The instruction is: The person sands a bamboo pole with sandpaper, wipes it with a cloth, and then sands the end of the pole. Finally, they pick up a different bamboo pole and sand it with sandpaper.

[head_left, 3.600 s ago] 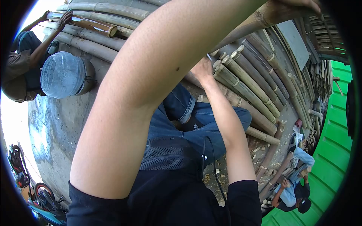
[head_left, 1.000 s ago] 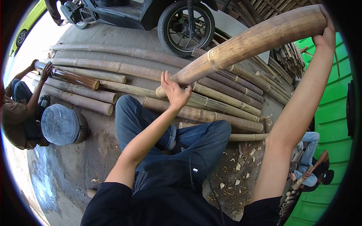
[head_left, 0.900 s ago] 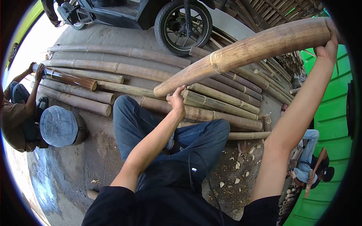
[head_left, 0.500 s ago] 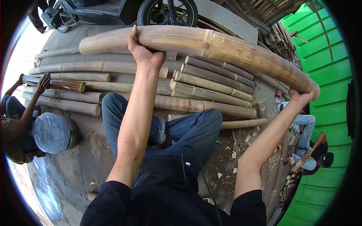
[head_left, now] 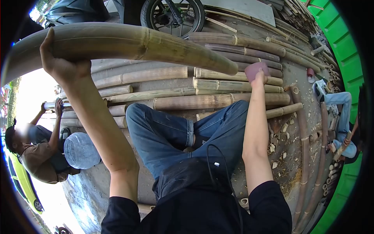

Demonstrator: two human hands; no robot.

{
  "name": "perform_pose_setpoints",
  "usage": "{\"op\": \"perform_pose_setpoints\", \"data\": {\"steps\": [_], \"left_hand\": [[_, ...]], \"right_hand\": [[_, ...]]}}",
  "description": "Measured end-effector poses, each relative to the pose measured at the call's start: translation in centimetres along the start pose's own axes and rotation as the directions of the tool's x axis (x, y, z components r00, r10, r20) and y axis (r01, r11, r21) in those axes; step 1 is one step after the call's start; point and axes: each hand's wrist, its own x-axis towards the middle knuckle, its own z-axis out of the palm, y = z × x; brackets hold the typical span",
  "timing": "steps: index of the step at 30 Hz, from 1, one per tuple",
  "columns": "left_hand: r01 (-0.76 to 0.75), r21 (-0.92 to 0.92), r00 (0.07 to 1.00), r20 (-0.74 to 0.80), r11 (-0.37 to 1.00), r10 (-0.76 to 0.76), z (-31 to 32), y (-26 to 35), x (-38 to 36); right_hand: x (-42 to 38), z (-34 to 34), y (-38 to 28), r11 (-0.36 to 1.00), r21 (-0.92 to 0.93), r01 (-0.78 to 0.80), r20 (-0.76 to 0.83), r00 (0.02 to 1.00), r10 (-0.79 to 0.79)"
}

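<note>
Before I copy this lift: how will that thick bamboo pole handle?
The bamboo pole looks stiff, showing no sag beyond the left hand. Being round, it would likely roll if set down. The right hand near its tip suggests it needs steadying.

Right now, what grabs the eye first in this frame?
The thick bamboo pole arcing across the top, gripped from below by the left hand, its cut end beside the right hand, which touches a pinkish piece. Beneath it, more bamboo poles lie in rows on the ground beyond the wearer's jeans. At the left edge a second person sits by a big blue water jug, and a motorbike wheel stands at the top.
</note>
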Motion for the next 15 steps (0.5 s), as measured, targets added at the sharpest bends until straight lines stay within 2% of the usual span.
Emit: {"op": "perform_pose_setpoints", "data": {"steps": [2,3,6,7,9,11,12,15], "left_hand": [[-0.051,0.076,0.997,0.056,0.996,0.047,0.0,0.2,-0.1],[-0.102,0.143,0.991,0.1,0.985,0.088,0.0,0.2,-0.2],[-0.114,0.145,0.991,0.091,0.983,0.101,0.5,0.4,-0.1],[-0.143,0.153,0.987,0.097,0.978,0.129,0.8,0.6,0.0],[-0.138,0.149,0.987,0.104,0.979,0.124,1.2,1.1,0.1],[-0.125,0.14,0.988,0.105,0.982,0.111,1.6,1.4,0.2],[-0.127,0.125,0.984,0.138,0.984,0.11,1.8,1.6,0.4],[-0.146,0.136,0.976,0.183,0.98,0.12,3.2,1.7,0.2]], "right_hand": [[-4.0,0.1,0.0,0.926,-0.276,0.257,0.278,0.944,-0.179],[-6.1,0.4,-0.1,0.93,-0.276,0.244,0.279,0.946,-0.165],[-10.3,-0.3,1.8,0.909,-0.295,0.295,0.595,0.801,-0.067],[-11.5,-0.4,2.6,0.879,-0.351,0.321,0.624,0.78,-0.036],[-13.7,-0.8,4.6,0.875,-0.334,0.35,0.686,0.727,-0.029],[-14.1,-1.4,6.5,0.868,-0.374,0.326,0.691,0.723,0.027],[-14.0,-1.6,7.8,0.875,-0.335,0.349,0.673,0.739,-0.037],[-14.1,-2.4,8.8,0.852,-0.343,0.396,0.65,0.755,-0.089]]}}
